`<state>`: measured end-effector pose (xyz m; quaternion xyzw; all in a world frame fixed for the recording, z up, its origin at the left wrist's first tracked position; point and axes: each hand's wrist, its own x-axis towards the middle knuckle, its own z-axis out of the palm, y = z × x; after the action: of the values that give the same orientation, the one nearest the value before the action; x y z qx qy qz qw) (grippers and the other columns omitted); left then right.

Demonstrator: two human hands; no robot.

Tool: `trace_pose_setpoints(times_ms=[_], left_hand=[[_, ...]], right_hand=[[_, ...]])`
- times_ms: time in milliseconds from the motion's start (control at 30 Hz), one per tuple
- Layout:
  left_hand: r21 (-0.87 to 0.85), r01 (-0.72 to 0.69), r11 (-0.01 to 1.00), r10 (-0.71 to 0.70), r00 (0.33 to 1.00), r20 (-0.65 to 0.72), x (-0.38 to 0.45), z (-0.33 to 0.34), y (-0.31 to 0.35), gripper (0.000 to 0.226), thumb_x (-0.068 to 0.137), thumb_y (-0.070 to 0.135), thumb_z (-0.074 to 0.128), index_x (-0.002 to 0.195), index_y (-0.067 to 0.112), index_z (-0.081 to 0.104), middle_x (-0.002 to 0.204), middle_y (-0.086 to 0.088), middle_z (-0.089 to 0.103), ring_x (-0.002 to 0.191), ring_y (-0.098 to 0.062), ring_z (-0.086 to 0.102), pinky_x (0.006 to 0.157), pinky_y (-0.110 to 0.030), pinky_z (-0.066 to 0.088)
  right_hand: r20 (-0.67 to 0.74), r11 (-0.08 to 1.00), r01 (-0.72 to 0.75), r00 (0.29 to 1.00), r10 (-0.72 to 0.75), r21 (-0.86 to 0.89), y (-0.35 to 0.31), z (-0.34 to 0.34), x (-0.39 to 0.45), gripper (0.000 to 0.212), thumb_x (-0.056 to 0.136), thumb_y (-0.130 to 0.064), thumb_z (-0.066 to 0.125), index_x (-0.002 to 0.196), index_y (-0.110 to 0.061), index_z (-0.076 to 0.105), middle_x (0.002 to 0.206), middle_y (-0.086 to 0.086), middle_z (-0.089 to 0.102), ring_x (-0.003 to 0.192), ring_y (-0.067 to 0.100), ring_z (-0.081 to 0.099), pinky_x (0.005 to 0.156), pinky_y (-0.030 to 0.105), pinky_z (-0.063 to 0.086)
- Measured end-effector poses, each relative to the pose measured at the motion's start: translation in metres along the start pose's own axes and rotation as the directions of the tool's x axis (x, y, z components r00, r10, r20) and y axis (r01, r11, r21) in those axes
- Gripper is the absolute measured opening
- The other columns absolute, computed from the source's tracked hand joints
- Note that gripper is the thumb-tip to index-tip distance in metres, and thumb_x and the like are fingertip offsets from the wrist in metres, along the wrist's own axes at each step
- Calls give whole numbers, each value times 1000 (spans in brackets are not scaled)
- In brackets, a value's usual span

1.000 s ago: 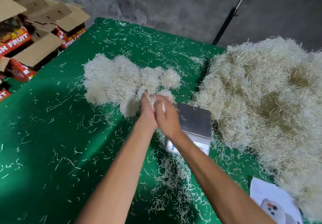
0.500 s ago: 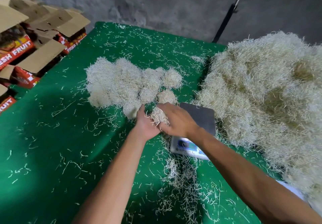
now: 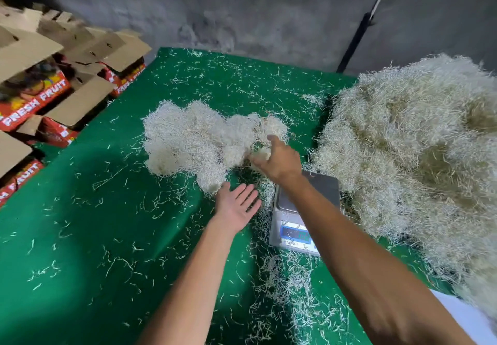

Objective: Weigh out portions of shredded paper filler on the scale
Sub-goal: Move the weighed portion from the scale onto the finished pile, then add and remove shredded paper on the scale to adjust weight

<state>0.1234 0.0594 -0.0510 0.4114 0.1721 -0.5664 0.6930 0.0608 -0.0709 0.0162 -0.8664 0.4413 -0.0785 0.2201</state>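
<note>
Right grip [image 3: 279, 160] pinches a weighed clump [image 3: 262, 154] at the portion pile [image 3: 199, 140]; left hand [image 3: 236, 206] lies flat, fingers apart. Next: bare scale [image 3: 306, 210] needs fresh filler from the big heap [image 3: 419, 140].

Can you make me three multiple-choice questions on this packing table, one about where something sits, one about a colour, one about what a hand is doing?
1. Where is the big heap of shredded paper filler relative to the scale?
A. To its right
B. To its left
C. On its platform

2. What colour is the table cover?
A. Red
B. Green
C. Grey

3. What is the left hand doing?
A. Gripping a box
B. Pressing the scale
C. Open, palm up, holding nothing

Answers:
1. A, the heap spreads along the scale's right side.
2. B, the cloth is green throughout.
3. C, its fingers are straight, while the right hand holds a clump.
</note>
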Motion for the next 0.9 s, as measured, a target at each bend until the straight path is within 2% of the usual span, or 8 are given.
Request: trace_pose_setpoints(times_ms=[267,400,467,533,667,767,833,900], left_hand=[[219,49,975,-77,990,120,18,59,-69,52,107,48,35,131,7,56,128,-13,67,119,-30,63,103,-48,50],[336,91,938,-150,976,155,36,84,-116,49,106,45,41,133,7,55,130,-13,67,117,-30,64,102,-48,51],[386,110,916,-195,962,190,42,95,-139,45,106,42,44,133,8,55,128,-12,68,117,-29,65,105,-49,49],[450,125,884,-245,944,221,46,107,-162,40,106,40,44,128,9,58,123,-10,71,115,-27,67,102,-46,52],[628,112,770,-321,919,230,49,131,-208,39,108,34,44,135,8,51,138,-14,60,122,-28,61,107,-42,49],[766,20,643,-283,935,213,50,149,-239,50,104,33,53,150,21,37,154,-14,42,128,-32,51,109,-43,45],[820,-74,567,-178,961,210,48,164,-255,59,99,41,61,151,36,34,160,-3,33,135,-31,44,108,-48,41],[885,-179,429,-94,966,241,44,176,-267,70,93,56,64,152,43,30,162,5,30,139,-22,39,107,-44,35]], right_hand=[[-50,966,-227,974,222,-122,186,-9,-56,45,98,-32,61,135,-13,47,130,16,58,120,35,55,106,49,46],[-106,908,-238,971,214,-346,262,-22,-70,74,97,-47,61,157,-19,27,166,12,24,153,32,21,127,54,8],[-78,851,-279,959,273,-444,291,-23,-75,87,98,-64,47,162,-26,2,170,6,-7,157,34,-2,119,60,-12],[18,840,-345,922,387,-419,315,-13,-83,93,95,-72,42,159,-31,-11,164,1,-21,155,37,-9,114,67,-10],[52,836,-407,889,455,-368,339,16,-117,67,104,-46,47,159,-16,21,168,16,13,152,41,20,118,59,32],[-60,886,-439,898,435,-150,337,20,-136,25,100,-26,55,119,-10,59,131,16,59,121,28,53,107,43,49],[-43,872,-472,876,481,129,326,13,-151,32,94,-36,63,106,-7,60,109,13,65,101,24,62,96,44,55],[4,840,-437,888,460,322,313,6,-172,57,89,-49,56,122,-3,61,127,18,64,112,26,62,106,46,50]])
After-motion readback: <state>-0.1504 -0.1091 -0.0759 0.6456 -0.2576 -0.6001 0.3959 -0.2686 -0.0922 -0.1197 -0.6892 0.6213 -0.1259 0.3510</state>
